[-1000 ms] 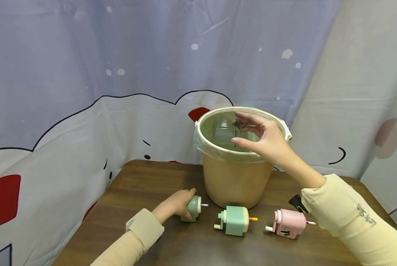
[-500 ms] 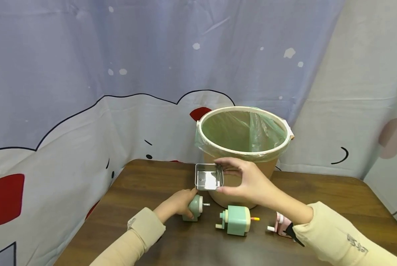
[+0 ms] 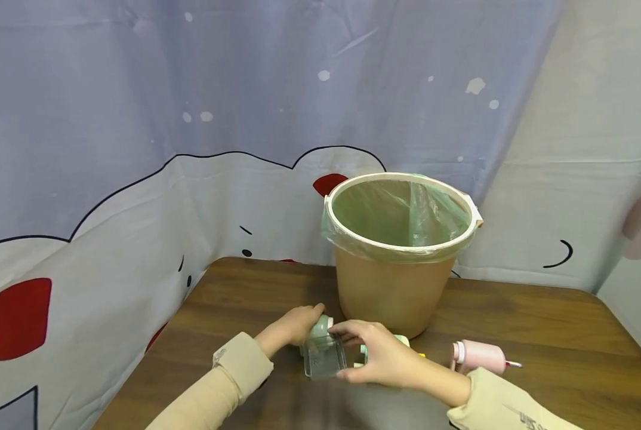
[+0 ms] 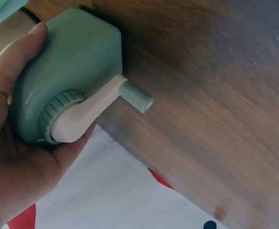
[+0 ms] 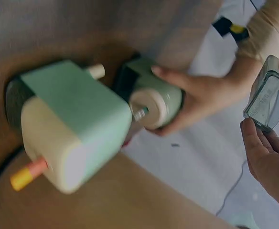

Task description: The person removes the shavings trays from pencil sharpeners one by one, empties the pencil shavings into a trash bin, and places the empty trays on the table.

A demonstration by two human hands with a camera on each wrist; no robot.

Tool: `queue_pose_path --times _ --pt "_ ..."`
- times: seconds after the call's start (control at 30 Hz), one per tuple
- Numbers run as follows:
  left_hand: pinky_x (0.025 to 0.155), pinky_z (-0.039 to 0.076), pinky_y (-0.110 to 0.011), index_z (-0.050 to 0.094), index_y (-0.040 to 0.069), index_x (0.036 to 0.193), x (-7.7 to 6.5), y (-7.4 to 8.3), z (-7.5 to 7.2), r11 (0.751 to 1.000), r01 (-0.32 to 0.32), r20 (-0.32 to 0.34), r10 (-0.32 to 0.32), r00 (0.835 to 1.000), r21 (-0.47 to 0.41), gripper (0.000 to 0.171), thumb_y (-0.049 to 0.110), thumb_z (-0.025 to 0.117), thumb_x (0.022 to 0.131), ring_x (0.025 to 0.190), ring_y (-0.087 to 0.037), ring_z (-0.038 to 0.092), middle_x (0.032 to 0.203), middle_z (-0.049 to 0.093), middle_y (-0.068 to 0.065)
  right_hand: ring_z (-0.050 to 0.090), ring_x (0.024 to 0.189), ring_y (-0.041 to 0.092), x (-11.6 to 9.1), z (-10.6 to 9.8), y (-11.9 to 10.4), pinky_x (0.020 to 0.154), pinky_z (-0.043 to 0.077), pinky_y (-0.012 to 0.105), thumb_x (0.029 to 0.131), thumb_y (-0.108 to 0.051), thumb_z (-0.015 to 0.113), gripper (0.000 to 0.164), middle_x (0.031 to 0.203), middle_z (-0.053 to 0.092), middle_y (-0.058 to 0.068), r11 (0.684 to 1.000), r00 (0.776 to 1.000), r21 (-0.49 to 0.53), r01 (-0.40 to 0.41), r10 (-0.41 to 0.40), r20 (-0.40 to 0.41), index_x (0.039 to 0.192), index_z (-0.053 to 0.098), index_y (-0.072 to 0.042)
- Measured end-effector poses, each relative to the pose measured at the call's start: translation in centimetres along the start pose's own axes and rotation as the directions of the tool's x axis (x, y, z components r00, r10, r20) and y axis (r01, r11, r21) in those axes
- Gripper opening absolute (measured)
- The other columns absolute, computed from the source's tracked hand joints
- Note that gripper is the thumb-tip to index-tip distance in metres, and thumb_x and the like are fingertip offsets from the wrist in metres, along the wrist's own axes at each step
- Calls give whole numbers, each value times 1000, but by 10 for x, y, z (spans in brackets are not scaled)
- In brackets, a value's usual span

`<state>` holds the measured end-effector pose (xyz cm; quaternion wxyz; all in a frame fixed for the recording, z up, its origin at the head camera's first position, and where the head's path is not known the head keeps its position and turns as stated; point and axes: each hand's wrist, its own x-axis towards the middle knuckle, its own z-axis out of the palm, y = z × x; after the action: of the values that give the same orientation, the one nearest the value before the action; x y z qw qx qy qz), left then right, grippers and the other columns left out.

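My left hand (image 3: 295,327) grips a dark green hand-crank pencil sharpener (image 4: 77,57) on the table. Its pale crank (image 4: 91,112) shows in the left wrist view, and a pencil end (image 5: 140,113) pokes out of its front in the right wrist view. Between thumb and fingers, my right hand (image 3: 379,355) holds a clear shavings drawer (image 3: 324,358), which overlaps that sharpener in the head view. A mint and cream sharpener (image 5: 82,109) with a yellow-tipped pencil (image 5: 27,174) stands close by, mostly hidden behind my right hand in the head view.
A tan bin (image 3: 390,292) with a green liner bag (image 3: 425,215) stands behind the sharpeners. To the right is a pink sharpener (image 3: 481,357), partly covered by my right sleeve (image 3: 505,400). A printed curtain (image 3: 256,203) hangs behind the wooden table (image 3: 519,316).
My right hand has brought the clear drawer out of the bin's mouth, down and leftward to the green sharpener. My left hand stays on that sharpener.
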<state>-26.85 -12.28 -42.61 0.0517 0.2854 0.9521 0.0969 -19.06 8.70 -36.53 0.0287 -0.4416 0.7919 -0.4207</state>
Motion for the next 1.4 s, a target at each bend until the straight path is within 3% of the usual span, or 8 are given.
queue_pose_path --times 0.13,0.33,0.5,0.67,0.8,1.2,1.4 --pt "72 49 -32 49 4 111 0 2 -3 999 30 21 -30 999 -19 67 16 89 59 80 -21 59 93 62 -9 65 98 19 -2 19 5 84 52 24 74 -14 76 53 117 63 17 999 997 -4 -35 36 63 119 55 4" --pt "71 49 -31 49 6 112 -4 5 -5 998 50 33 -49 998 -35 68 19 89 59 81 -21 59 94 61 -9 64 101 17 -6 53 20 83 50 19 76 -18 76 54 120 61 19 989 983 65 -132 122 140 120 55 4" --pt "72 49 -31 49 5 111 -3 9 -6 999 32 24 -31 999 -36 68 19 89 59 81 -22 59 94 61 -10 63 99 16 -8 70 31 80 50 20 74 -17 77 54 117 63 16 976 973 50 -211 205 109 119 55 3" --pt "72 49 -32 49 5 112 -1 8 -5 999 26 24 -26 999 -31 68 20 89 59 81 -22 59 93 61 -10 61 103 18 -12 88 41 84 51 27 73 -19 79 54 115 63 11 950 944 -25 -310 311 110 118 56 1" --pt "72 49 -33 48 5 112 -1 6 -3 998 32 24 -31 999 -48 68 20 89 60 81 -22 59 94 60 -10 62 97 18 -14 99 48 78 51 24 73 -16 80 51 112 64 13 932 926 -31 -361 362 108 115 58 2" --pt "72 49 -34 48 5 109 -4 2 -1 997 15 6 -15 1000 -72 67 17 89 58 80 -22 59 93 60 -11 62 93 14 -2 115 46 78 51 25 67 -15 84 50 102 66 8 926 929 -132 -354 364 63 108 59 1" --pt "72 49 -35 48 6 109 -3 4 -2 998 15 5 -15 1000 -66 67 17 90 58 81 -23 59 93 60 -10 62 95 16 -2 117 47 79 51 25 69 -14 82 51 104 66 10 929 930 -114 -351 360 72 111 59 3"
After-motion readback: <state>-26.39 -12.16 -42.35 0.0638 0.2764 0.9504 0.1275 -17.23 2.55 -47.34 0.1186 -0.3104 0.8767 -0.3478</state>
